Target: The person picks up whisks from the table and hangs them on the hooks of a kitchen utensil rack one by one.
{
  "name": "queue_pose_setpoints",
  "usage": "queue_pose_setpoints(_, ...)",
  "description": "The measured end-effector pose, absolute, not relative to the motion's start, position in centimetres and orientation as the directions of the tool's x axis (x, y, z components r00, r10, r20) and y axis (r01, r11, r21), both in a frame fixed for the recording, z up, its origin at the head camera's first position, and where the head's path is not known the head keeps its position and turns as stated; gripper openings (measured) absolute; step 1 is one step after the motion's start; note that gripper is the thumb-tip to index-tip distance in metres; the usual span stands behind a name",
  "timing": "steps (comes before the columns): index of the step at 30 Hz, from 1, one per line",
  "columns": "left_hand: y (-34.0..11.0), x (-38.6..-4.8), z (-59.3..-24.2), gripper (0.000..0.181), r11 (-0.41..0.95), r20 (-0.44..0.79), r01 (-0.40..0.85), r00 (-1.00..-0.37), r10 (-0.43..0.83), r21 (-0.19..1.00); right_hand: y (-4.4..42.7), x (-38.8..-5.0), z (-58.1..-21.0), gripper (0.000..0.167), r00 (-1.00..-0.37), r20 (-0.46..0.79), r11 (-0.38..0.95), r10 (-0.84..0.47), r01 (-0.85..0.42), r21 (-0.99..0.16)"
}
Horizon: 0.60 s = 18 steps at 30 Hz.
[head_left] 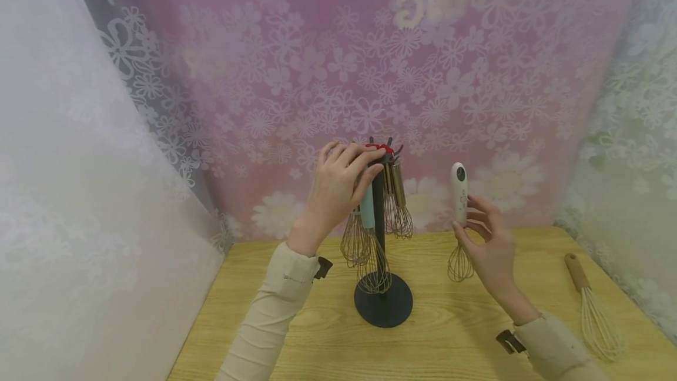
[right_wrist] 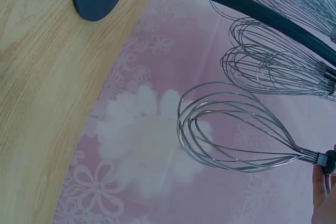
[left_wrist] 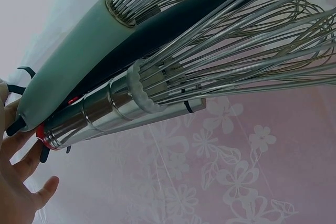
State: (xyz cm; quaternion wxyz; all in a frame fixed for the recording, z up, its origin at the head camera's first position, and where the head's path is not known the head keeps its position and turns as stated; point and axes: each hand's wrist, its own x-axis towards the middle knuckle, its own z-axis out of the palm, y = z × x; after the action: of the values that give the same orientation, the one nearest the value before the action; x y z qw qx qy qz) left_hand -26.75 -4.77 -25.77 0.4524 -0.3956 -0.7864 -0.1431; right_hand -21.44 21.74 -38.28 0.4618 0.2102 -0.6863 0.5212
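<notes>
My right hand (head_left: 492,246) pinches the white-handled whisk (head_left: 459,193) upright, with its wire loops down, to the right of the stand. In the right wrist view its wire loops (right_wrist: 210,161) show against the backdrop. My left hand (head_left: 338,178) lies over the red-and-black top of a black whisk stand (head_left: 379,246), with extended fingers touching it. A whisk with a pale green handle (left_wrist: 73,61) and another with a silver handle (left_wrist: 94,109) hang from the stand near that hand. Gold-toned whisks (head_left: 399,187) hang on the stand's right side.
A whisk with a wooden handle (head_left: 577,272) lies at the right of the wooden table (head_left: 317,340). The stand's round black base (head_left: 391,313) rests on the table. Behind it hangs a pink floral backdrop (head_left: 317,93), with pale curtains (head_left: 95,193) at both sides.
</notes>
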Motion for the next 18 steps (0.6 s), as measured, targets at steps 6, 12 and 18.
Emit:
queue_pose_setpoints(6,-4.8,-26.8,-25.8,0.029,0.647,0.824,0.751,-0.279,0.493,-0.132,21.2,-21.1,-37.6,0.063,-0.464,0.868,0.36,0.179,-0.79,-0.496)
queue_pose_setpoints(12,-4.8,-26.8,-25.8,0.029,0.648,0.824,0.749,-0.276,0.495,-0.138,20.8,-21.1,-37.4,0.064,-0.458,0.873,0.352,0.169,-0.799,-0.488)
queue_pose_setpoints(18,-4.8,-26.9,-25.8,0.029,0.644,0.827,0.752,-0.267,0.494,-0.142,20.5,-21.1,-37.1,0.064,-0.454,0.876,0.341,0.164,-0.807,-0.483)
